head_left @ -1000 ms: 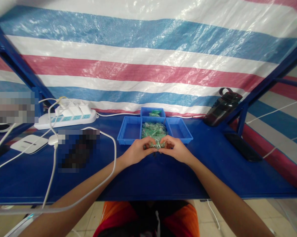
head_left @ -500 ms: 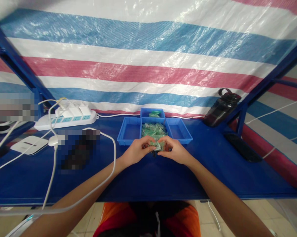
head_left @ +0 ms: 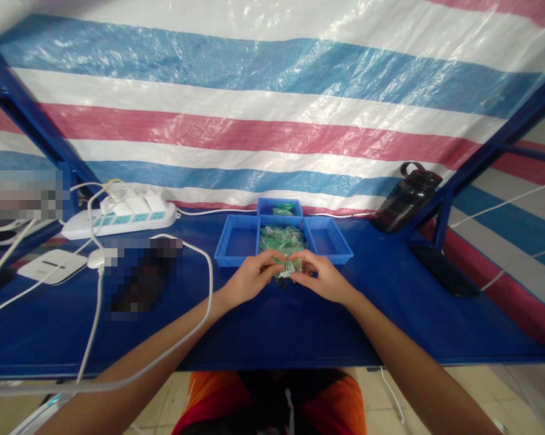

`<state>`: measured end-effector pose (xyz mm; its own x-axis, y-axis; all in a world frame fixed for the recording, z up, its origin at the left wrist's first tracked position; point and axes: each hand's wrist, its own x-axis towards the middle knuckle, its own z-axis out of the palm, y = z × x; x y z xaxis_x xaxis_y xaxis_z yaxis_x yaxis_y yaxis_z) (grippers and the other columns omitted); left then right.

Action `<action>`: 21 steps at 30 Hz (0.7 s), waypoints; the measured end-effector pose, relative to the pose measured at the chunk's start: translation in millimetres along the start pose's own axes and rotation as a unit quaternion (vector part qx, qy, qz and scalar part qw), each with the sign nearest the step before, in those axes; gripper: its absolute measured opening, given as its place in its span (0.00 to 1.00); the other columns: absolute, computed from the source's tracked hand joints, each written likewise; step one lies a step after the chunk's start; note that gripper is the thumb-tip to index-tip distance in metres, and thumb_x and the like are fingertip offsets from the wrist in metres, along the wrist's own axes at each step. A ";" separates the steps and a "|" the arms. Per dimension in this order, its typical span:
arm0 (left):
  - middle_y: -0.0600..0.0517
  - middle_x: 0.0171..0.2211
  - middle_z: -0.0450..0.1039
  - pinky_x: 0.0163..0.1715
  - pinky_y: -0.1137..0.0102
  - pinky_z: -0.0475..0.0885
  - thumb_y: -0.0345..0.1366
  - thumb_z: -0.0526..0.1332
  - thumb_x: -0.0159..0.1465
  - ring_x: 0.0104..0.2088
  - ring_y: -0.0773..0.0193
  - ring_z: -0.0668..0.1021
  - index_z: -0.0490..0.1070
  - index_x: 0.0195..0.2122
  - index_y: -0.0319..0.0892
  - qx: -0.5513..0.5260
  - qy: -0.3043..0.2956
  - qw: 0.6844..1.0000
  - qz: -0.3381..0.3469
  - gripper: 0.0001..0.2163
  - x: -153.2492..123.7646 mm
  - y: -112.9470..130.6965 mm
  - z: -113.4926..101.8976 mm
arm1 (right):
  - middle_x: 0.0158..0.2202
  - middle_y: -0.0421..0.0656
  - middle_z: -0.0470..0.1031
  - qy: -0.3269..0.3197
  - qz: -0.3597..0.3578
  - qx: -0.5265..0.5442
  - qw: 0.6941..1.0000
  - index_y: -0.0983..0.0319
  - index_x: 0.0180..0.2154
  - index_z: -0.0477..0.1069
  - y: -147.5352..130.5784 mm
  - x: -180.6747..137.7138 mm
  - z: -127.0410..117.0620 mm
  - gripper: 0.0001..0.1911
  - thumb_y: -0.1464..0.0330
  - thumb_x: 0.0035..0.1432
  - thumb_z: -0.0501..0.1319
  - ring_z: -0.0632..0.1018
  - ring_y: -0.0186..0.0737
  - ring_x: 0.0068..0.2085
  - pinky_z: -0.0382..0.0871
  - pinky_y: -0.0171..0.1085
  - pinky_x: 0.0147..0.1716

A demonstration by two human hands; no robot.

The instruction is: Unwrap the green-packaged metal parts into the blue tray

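Observation:
My left hand and my right hand meet at the near edge of a blue tray that holds several small green packets. Between the fingertips of both hands is one small clear-and-green packet, pinched from either side. Empty blue trays flank the full one on the left and right. A smaller blue tray with a few green pieces stands behind.
A white power strip with plugs and white cables lies at the left, next to a white flat box. A dark water bottle leans at the right, a black object below it. A striped tarp hangs behind.
Both hands stay at the tray's near edge; their fingers have shifted slightly on the small packet, which now shows more between the fingertips.

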<state>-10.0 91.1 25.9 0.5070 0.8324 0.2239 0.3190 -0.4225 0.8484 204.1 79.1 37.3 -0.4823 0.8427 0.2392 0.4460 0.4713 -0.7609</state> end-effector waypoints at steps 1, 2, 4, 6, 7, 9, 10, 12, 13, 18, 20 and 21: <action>0.58 0.23 0.68 0.24 0.77 0.64 0.40 0.55 0.66 0.22 0.71 0.70 0.67 0.42 0.41 0.005 0.001 1.000 0.003 0.10 -0.1 0.0 0.4 | 0.27 0.38 0.70 0.006 -0.002 -0.007 1.000 0.60 0.47 0.68 -0.6 0.3 -0.1 0.15 0.63 0.58 0.61 0.71 0.33 0.25 0.65 0.32 0.26; 0.58 0.23 0.68 0.24 0.77 0.63 0.40 0.54 0.66 0.22 0.71 0.70 0.68 0.41 0.41 0.011 0.002 1.000 0.005 0.09 -0.3 0.1 0.7 | 0.27 0.38 0.71 0.011 -0.005 -0.015 1.000 0.61 0.46 0.69 -1.2 0.6 0.0 0.14 0.64 0.59 0.60 0.71 0.33 0.26 0.65 0.32 0.27; 0.58 0.23 0.67 0.24 0.78 0.63 0.40 0.54 0.66 0.22 0.72 0.69 0.67 0.39 0.41 0.025 0.002 1.000 0.009 0.09 -0.5 0.7 1.3 | 0.27 0.39 0.71 0.018 -0.010 -0.030 0.999 0.61 0.45 0.70 -1.7 1.2 0.4 0.12 0.65 0.60 0.59 0.71 0.33 0.26 0.65 0.32 0.27; 0.58 0.24 0.67 0.24 0.78 0.63 0.40 0.54 0.67 0.23 0.72 0.69 0.67 0.38 0.41 0.033 0.002 0.999 0.013 0.08 -0.6 1.8 1.4 | 0.27 0.38 0.71 0.022 -0.011 -0.035 0.999 0.61 0.44 0.70 -1.7 1.4 1.4 0.10 0.65 0.61 0.58 0.71 0.32 0.25 0.64 0.31 0.27; 0.58 0.24 0.68 0.25 0.78 0.63 0.39 0.54 0.67 0.23 0.72 0.69 0.67 0.38 0.41 0.033 0.001 0.999 0.015 0.08 -0.7 2.3 1.3 | 0.27 0.38 0.71 0.024 -0.012 -0.032 0.999 0.61 0.44 0.70 -1.3 1.4 2.0 0.10 0.65 0.61 0.57 0.71 0.32 0.25 0.64 0.31 0.27; 0.58 0.25 0.68 0.26 0.78 0.63 0.39 0.53 0.67 0.23 0.72 0.70 0.67 0.37 0.41 0.033 -0.003 0.999 0.017 0.08 -0.9 3.0 1.0 | 0.26 0.37 0.71 0.027 -0.015 -0.019 0.999 0.61 0.46 0.68 0.0 1.1 3.1 0.12 0.66 0.62 0.56 0.70 0.32 0.25 0.63 0.31 0.27; 0.58 0.25 0.68 0.26 0.78 0.64 0.38 0.53 0.67 0.23 0.72 0.70 0.66 0.36 0.41 0.034 -0.007 0.999 0.018 0.08 -1.0 3.3 0.8 | 0.26 0.37 0.71 0.028 -0.017 -0.013 0.999 0.61 0.48 0.66 1.0 1.0 3.6 0.13 0.66 0.62 0.56 0.70 0.32 0.25 0.63 0.31 0.26; 0.58 0.23 0.66 0.26 0.78 0.63 0.38 0.52 0.67 0.23 0.72 0.69 0.66 0.36 0.41 0.036 -0.014 0.999 0.020 0.08 -1.1 3.4 0.6 | 0.24 0.36 0.69 0.029 -0.018 -0.010 0.999 0.61 0.51 0.64 3.4 0.8 4.1 0.16 0.66 0.63 0.55 0.69 0.32 0.24 0.62 0.31 0.26; 0.58 0.22 0.65 0.26 0.77 0.63 0.38 0.52 0.67 0.23 0.71 0.69 0.66 0.36 0.41 0.037 -0.016 0.999 0.020 0.08 -1.2 3.3 0.6 | 0.24 0.36 0.68 0.028 -0.017 -0.011 0.999 0.61 0.53 0.63 4.7 0.9 4.3 0.17 0.65 0.63 0.54 0.69 0.32 0.23 0.61 0.31 0.25; 0.58 0.22 0.66 0.26 0.76 0.64 0.38 0.52 0.67 0.23 0.71 0.70 0.66 0.44 0.41 0.032 -0.020 0.999 0.023 0.09 -1.9 2.5 2.8 | 0.23 0.37 0.69 0.021 0.020 0.000 1.000 0.62 0.52 0.65 8.8 2.7 3.7 0.18 0.63 0.63 0.53 0.69 0.33 0.23 0.61 0.32 0.25; 0.59 0.22 0.67 0.26 0.76 0.65 0.38 0.52 0.67 0.22 0.70 0.70 0.62 0.53 0.42 0.029 -0.021 0.999 0.024 0.14 -1.8 2.0 4.1 | 0.22 0.37 0.69 0.020 0.032 0.012 0.999 0.62 0.50 0.67 8.5 3.4 3.5 0.16 0.64 0.63 0.54 0.68 0.33 0.22 0.60 0.32 0.24; 0.59 0.23 0.67 0.27 0.76 0.65 0.37 0.53 0.67 0.23 0.70 0.71 0.59 0.56 0.43 0.028 -0.019 0.999 0.026 0.17 -1.6 1.9 4.6 | 0.22 0.37 0.68 0.021 0.035 0.020 0.999 0.62 0.50 0.67 8.1 3.6 3.5 0.16 0.64 0.62 0.54 0.68 0.33 0.22 0.60 0.32 0.23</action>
<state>-6.5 87.4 24.9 0.5540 0.7952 0.2467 0.3356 -0.4844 0.8079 203.4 85.1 29.9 -0.4184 0.8837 0.2096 0.4460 0.4010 -0.8002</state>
